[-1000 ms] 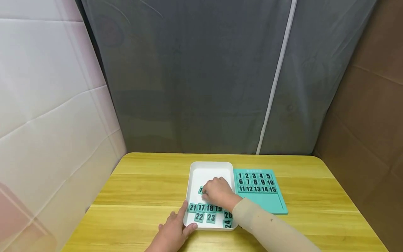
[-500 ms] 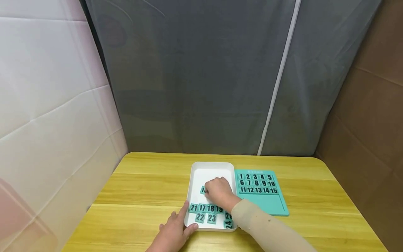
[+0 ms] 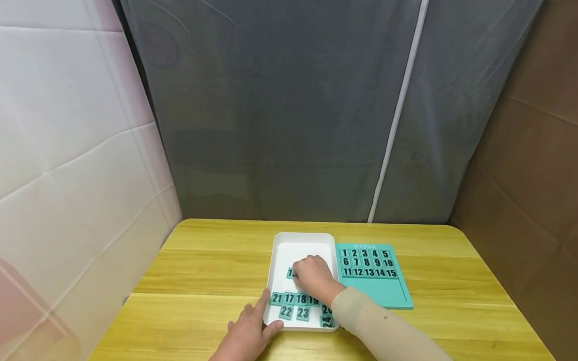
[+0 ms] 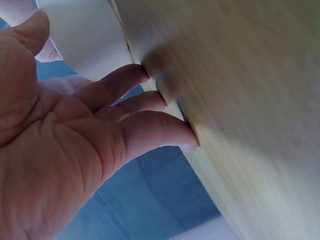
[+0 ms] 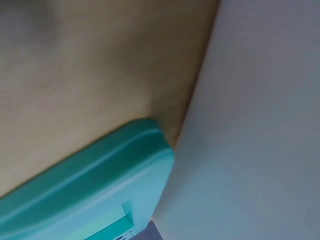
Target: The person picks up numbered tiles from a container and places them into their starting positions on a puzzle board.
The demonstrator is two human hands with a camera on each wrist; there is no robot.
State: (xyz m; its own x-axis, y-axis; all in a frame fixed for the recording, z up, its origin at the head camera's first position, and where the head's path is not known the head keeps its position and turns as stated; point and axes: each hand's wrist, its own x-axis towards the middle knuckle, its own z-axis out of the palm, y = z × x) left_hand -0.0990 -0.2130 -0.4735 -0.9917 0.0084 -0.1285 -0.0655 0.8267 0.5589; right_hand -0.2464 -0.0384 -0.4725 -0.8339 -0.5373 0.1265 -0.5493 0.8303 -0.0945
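Observation:
A white tray [image 3: 304,243] stands on the table with loose turquoise number tiles inside. My right hand [image 3: 314,277] reaches into it and pinches a number tile [image 3: 289,273] lying in the middle; only a leading 1 shows clearly beside the fingers. My left hand [image 3: 248,328] rests against the tray's near left corner, index finger along the left side and thumb on the front edge. In the left wrist view, the other fingers [image 4: 160,127] of that hand touch the table. The right wrist view does not show the right hand's fingers.
A turquoise number board [image 3: 379,293] lies against the tray's right side, its upper rows filled from 1 to 15. Nearer me in the tray are several tiles, among them 21 [image 3: 277,298] and 23 [image 3: 303,313]. A grey curtain [image 3: 271,125] hangs behind the table.
My right hand stays at the same tile, its fingers drawn in slightly over it. The left hand and the tray hold their place; the view shifts only slightly.

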